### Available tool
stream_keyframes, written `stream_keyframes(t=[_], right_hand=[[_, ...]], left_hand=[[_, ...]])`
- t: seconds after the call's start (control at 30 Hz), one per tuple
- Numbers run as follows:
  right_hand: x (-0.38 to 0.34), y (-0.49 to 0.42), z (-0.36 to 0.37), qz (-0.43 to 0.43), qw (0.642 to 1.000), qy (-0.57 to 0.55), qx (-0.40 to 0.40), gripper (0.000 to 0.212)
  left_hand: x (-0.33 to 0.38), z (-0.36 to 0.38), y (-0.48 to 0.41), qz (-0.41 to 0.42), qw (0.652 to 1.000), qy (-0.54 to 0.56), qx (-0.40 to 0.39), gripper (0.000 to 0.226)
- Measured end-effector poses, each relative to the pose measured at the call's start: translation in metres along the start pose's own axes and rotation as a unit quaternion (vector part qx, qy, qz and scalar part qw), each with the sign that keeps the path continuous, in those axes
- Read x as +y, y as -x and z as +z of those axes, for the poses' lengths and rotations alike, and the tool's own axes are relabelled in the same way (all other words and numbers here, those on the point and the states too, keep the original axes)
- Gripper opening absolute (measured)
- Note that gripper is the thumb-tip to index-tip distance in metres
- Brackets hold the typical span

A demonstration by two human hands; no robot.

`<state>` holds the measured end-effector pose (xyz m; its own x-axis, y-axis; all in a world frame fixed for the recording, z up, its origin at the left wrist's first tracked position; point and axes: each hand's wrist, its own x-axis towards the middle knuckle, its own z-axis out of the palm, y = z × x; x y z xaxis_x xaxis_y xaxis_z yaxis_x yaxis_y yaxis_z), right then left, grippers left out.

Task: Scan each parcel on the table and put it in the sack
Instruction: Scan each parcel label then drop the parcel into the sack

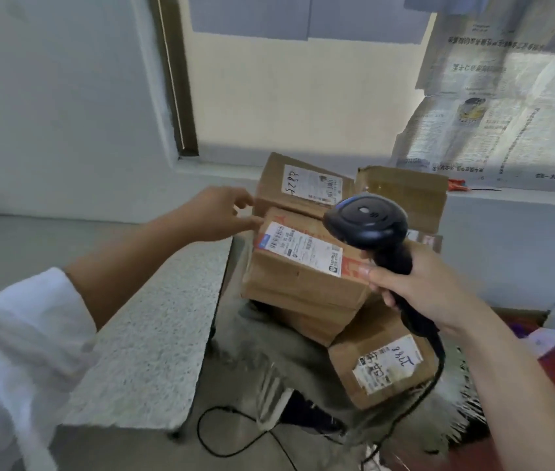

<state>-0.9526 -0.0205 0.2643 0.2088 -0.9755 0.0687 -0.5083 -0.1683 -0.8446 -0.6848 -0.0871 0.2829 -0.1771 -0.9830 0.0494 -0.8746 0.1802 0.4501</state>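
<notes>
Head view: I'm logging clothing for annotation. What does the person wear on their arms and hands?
A loose white sleeve covers the upper left arm. The left hand and right hand are bare: no gloves, rings or watch. No sleeve shows on the right.

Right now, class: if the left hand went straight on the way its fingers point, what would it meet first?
Probably the nearest upper corner of the parcel with the blue-edged label. The left hand stretches its fingers toward it, close or just touching; depth is unclear.

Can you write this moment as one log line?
left hand: open, beside labelled parcel | right hand: grips scanner near parcel | label: facing up
</notes>
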Motion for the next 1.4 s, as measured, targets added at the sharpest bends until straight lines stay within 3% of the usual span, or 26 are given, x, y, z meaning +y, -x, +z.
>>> stream_keyframes(t=[0.23, 0.47, 0.8, 1.07, 1.4], right_hand=[[-0.062, -0.024, 0.095, -0.05, 0.996, -0.009, -0.071, 0.011], [-0.14, -0.03, 0.241, -0.079, 0.983, -0.03, -0.161, 0.013], [-0.221, -0.03, 0.41, -0.073, 0.962, -0.062, -0.256, 0.014], [-0.282, -0.085, 0.523, -0.108, 0.941, -0.052, -0.316, 0.014], [-0.356, -0.193, 0.667, -0.11, 0.922, -0.063, -0.366, 0.013]], left_hand=[[-0.09, -0.032, 0.09, -0.063, 0.997, -0.044, -0.001, 0.052], [-0.21, -0.091, 0.193, -0.152, 0.983, -0.099, 0.009, 0.053], [-0.355, -0.142, 0.312, -0.261, 0.958, -0.115, -0.013, 0.055], [-0.467, -0.169, 0.348, -0.338, 0.938, -0.082, -0.002, 0.056], [-0.609, -0.243, 0.328, -0.394, 0.915, -0.079, 0.044, 0.058]])
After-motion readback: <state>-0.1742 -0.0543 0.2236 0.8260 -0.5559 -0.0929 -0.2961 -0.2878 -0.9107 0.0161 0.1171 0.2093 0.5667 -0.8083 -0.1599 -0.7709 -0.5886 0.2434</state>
